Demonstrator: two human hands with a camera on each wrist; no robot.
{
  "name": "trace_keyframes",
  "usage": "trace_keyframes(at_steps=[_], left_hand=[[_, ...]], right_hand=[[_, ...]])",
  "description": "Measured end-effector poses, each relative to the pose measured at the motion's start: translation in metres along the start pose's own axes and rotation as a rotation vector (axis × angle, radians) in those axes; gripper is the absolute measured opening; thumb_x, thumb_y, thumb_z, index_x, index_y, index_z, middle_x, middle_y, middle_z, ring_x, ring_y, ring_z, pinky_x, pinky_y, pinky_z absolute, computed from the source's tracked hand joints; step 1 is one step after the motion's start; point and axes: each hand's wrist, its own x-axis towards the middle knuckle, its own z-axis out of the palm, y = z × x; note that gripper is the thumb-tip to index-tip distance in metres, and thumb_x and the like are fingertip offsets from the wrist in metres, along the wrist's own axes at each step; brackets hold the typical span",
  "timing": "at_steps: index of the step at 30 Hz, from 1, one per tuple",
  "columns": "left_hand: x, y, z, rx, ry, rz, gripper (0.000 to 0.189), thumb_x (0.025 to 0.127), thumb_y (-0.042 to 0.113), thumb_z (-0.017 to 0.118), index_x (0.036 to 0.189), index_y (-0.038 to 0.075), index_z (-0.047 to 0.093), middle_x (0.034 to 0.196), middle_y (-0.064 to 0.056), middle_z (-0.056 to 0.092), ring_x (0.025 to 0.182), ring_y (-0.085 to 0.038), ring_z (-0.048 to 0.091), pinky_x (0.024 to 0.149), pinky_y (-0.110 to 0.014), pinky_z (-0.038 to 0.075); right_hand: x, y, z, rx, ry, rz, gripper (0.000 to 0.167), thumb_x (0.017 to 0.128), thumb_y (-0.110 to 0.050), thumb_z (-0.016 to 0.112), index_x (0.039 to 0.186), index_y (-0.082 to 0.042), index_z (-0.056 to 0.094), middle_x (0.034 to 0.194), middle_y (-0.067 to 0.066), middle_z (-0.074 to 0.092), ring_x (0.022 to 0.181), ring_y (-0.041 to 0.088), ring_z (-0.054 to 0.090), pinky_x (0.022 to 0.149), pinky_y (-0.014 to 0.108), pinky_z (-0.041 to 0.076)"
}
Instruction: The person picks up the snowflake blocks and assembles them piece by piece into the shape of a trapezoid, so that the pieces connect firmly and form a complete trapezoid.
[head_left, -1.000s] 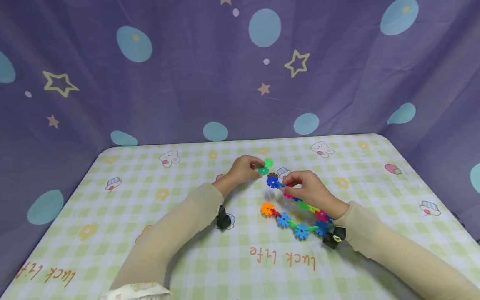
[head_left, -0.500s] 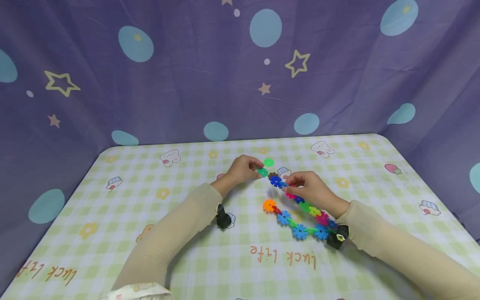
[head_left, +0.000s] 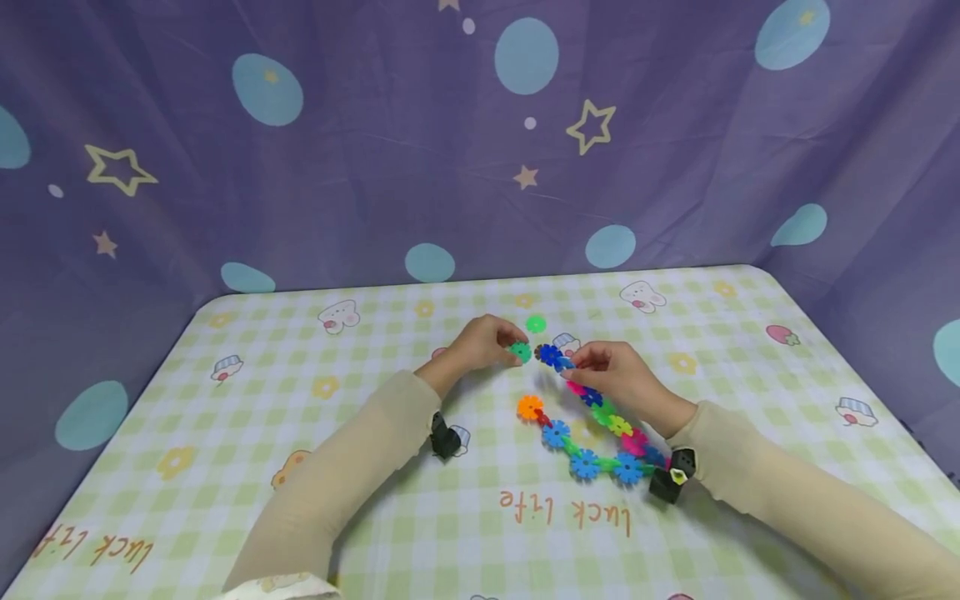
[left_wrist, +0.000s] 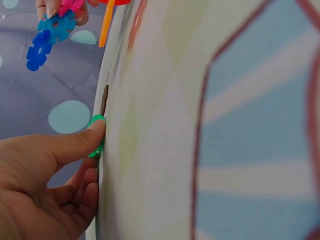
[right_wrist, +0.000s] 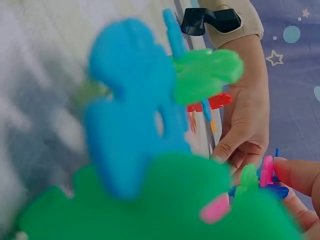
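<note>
My left hand (head_left: 483, 343) pinches a green snowflake disc (head_left: 520, 352) between thumb and fingers, low over the table; in the left wrist view the green disc (left_wrist: 96, 145) is seen edge-on under the thumb. A brown disc (left_wrist: 104, 100) is close beyond it. With thumb and fingertips my right hand (head_left: 618, 379) holds a long chain of linked snowflake discs near its blue end disc (head_left: 551, 356). The chain bends round under the right wrist and comes back to an orange disc (head_left: 530, 407). Close to the right wrist camera, blurred blue links (right_wrist: 135, 100) cover much of the view.
A loose light green disc (head_left: 536, 324) lies just beyond both hands. The checked tablecloth (head_left: 420, 533) covers the table, with a purple patterned curtain (head_left: 360, 167) behind it. Black wrist cameras (head_left: 446, 438) sit under both forearms.
The left hand has drawn the green disc slightly toward the person, away from the light green one. The chain's blue end has come nearer the brown disc, and its lower loop has shifted left.
</note>
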Motion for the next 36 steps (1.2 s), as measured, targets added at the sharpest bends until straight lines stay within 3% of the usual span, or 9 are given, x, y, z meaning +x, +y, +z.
trace_keyframes(at_steps=[5,10,17,21,25,31,36], left_hand=[[-0.002,0.002,-0.002,0.024,-0.025,0.019,0.031,0.074,0.015,0.081,0.104,0.012,0.073,0.082,-0.001,0.066,0.076,-0.013,0.055,0.071,-0.022,0.046],[-0.006,0.004,-0.005,0.011,-0.055,-0.007,0.033,0.074,0.014,0.081,0.106,0.009,0.073,0.082,-0.001,0.066,0.076,-0.013,0.054,0.069,-0.022,0.045],[-0.013,0.002,-0.009,0.019,-0.079,-0.017,0.036,0.075,0.016,0.08,0.109,0.008,0.071,0.089,-0.001,0.069,0.078,-0.013,0.055,0.071,-0.022,0.046],[-0.023,0.006,-0.007,-0.097,-0.062,-0.005,0.034,0.078,0.018,0.079,0.109,0.008,0.071,0.089,-0.002,0.069,0.076,-0.011,0.056,0.067,-0.022,0.046],[-0.038,0.016,-0.003,-0.23,-0.058,0.025,0.032,0.079,0.015,0.077,0.109,0.006,0.071,0.091,-0.004,0.07,0.072,-0.012,0.056,0.062,-0.022,0.046],[-0.05,0.027,0.004,-0.309,-0.024,0.02,0.031,0.082,0.018,0.075,0.111,0.008,0.071,0.088,-0.003,0.068,0.07,-0.013,0.054,0.062,-0.021,0.045],[-0.052,0.026,0.004,-0.384,0.002,-0.009,0.031,0.083,0.018,0.074,0.112,0.009,0.07,0.084,-0.002,0.066,0.07,-0.013,0.054,0.066,-0.026,0.048]], right_hand=[[0.0,-0.001,0.004,0.008,0.051,-0.037,0.015,0.085,-0.011,0.071,0.091,0.001,0.065,0.08,0.006,0.066,0.069,0.018,0.056,0.062,0.025,0.05],[0.0,-0.002,0.009,0.024,0.118,-0.052,0.013,0.084,-0.008,0.071,0.09,0.002,0.065,0.078,0.005,0.066,0.066,0.016,0.056,0.059,0.023,0.049],[-0.001,0.0,0.013,0.108,0.159,0.063,0.02,0.084,-0.013,0.071,0.092,0.002,0.061,0.075,0.0,0.059,0.062,0.011,0.05,0.055,0.025,0.047],[-0.001,0.002,0.014,0.152,0.154,0.108,0.02,0.085,-0.016,0.07,0.093,0.0,0.061,0.075,-0.001,0.06,0.063,0.01,0.05,0.057,0.026,0.046],[-0.001,0.005,0.016,0.205,0.14,0.095,0.018,0.085,-0.014,0.07,0.095,-0.001,0.062,0.077,-0.004,0.063,0.064,0.009,0.052,0.058,0.024,0.046],[0.001,0.007,0.017,0.28,0.096,0.045,0.024,0.085,-0.011,0.068,0.104,0.001,0.06,0.083,-0.004,0.065,0.064,0.008,0.052,0.058,0.023,0.045],[0.005,0.007,0.015,0.34,0.038,0.069,0.03,0.086,-0.014,0.068,0.11,0.0,0.056,0.086,-0.006,0.065,0.061,0.007,0.049,0.057,0.022,0.045]])
